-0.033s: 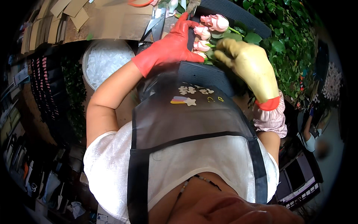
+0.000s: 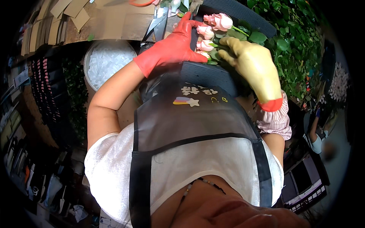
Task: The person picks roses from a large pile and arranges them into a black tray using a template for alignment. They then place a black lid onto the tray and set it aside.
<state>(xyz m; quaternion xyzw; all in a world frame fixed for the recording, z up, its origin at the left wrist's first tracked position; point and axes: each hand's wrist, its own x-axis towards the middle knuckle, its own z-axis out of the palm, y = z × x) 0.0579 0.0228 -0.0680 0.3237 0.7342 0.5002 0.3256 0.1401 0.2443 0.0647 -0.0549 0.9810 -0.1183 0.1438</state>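
Observation:
Several pale pink roses (image 2: 220, 21) lie in a row on ribbed black sheeting (image 2: 209, 76), heads to the left and green stems to the right. My left hand (image 2: 171, 47), in a red rubber glove, spans the ends of the rose heads. Its thumb and forefinger are wide apart, with the thumb beside the lowest rose. Over the stems and leaves just right of the heads rests my right hand (image 2: 254, 64), in a yellow glove with a red cuff. Its fingers are curved and a gap shows between them; the tips are among the leaves by the stems.
Scissors (image 2: 156, 24) lie on the bench beyond my left wrist, with cardboard pieces (image 2: 78, 17) farther left. Below the bench edge stands a round tub (image 2: 86, 68) of small whitish pieces. Dense green foliage (image 2: 292, 45) fills the right side. Another person (image 2: 315, 140) is at far right.
My right hand has shifted very slightly up and left over the stems. The roses and my left hand keep nearly the same places.

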